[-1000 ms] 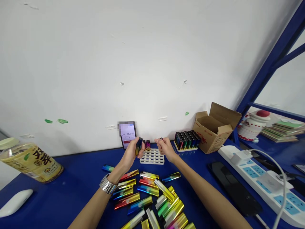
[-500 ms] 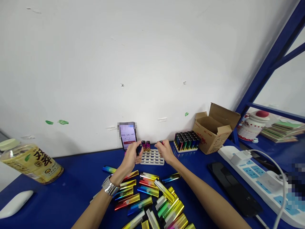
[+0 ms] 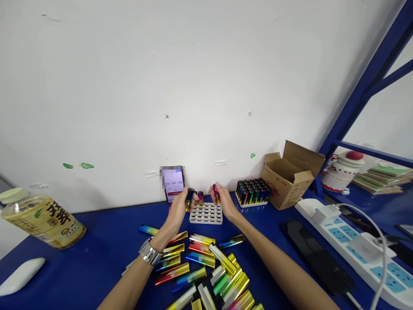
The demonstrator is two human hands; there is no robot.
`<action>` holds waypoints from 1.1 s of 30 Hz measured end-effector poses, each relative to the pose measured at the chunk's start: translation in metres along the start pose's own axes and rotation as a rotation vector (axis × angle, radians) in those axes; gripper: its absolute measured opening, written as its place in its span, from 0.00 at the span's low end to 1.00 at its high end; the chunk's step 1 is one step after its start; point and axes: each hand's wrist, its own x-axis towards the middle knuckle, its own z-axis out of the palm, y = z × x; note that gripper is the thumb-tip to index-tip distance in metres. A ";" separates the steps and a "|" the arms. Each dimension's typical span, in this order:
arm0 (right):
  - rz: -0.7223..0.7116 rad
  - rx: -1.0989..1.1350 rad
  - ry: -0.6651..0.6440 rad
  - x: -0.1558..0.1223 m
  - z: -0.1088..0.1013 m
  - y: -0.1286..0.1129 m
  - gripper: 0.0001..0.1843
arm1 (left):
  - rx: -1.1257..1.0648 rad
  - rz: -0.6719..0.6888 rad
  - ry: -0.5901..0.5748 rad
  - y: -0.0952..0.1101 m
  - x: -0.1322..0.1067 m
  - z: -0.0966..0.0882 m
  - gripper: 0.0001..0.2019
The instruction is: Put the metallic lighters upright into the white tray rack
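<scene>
A white holed tray [image 3: 205, 216] lies near the wall, between my hands. At its back left corner stand purple lighters [image 3: 200, 197], partly hidden by my left hand. My left hand [image 3: 177, 209], with a metal watch [image 3: 150, 252] on the wrist, is closed on a dark and gold lighter [image 3: 189, 200] at the tray's left side. My right hand [image 3: 225, 203] pinches a magenta lighter [image 3: 216, 193] upright above the tray's back right corner. Several shiny coloured lighters [image 3: 200, 258] lie scattered on the blue table in front of the tray.
A full tray of dark lighters [image 3: 253, 191] stands to the right, beside an open cardboard box [image 3: 287, 189]. A phone with a timer [image 3: 173, 183] leans on the wall. Further out are a bottle [image 3: 48, 219], a white mouse [image 3: 22, 275], a black phone [image 3: 318, 256] and a power strip [image 3: 355, 245].
The lighters in both hands show more of their bodies now. My left hand's lighter has turned more upright, and my right hand has shifted slightly with its magenta lighter.
</scene>
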 end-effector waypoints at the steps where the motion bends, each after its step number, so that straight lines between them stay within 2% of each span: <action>1: -0.021 0.000 -0.003 0.001 -0.001 -0.001 0.25 | 0.002 0.023 0.017 -0.001 0.000 0.000 0.25; 4: -0.090 -0.093 0.007 0.005 -0.004 -0.002 0.21 | 0.031 0.081 0.043 -0.002 0.000 0.000 0.22; 8: -0.167 -0.248 0.077 0.007 -0.009 0.001 0.22 | 0.247 0.196 0.026 0.001 0.000 -0.002 0.18; 11: -0.067 -0.201 0.008 0.006 -0.011 0.005 0.26 | 0.356 0.247 0.022 0.000 0.002 -0.006 0.16; 15: 0.075 -0.120 -0.092 0.004 -0.007 0.008 0.23 | 0.459 0.253 0.041 -0.010 0.007 -0.012 0.14; 18: 0.074 -0.116 -0.111 0.003 -0.003 0.010 0.22 | 0.500 0.231 0.045 -0.021 0.011 -0.016 0.13; 22: 0.021 -0.209 -0.159 0.001 -0.002 0.010 0.17 | 0.478 0.216 -0.012 -0.029 0.015 -0.020 0.12; 25: -0.048 -0.416 -0.217 -0.001 -0.002 0.004 0.12 | 0.505 0.211 -0.021 -0.027 0.015 -0.022 0.11; 29: -0.137 -0.882 -0.241 -0.007 0.004 -0.014 0.11 | 0.569 0.274 -0.055 -0.022 0.015 -0.025 0.11; 33: -0.064 -1.173 -0.275 -0.015 0.014 -0.031 0.13 | 0.677 0.383 -0.067 -0.024 0.014 -0.024 0.11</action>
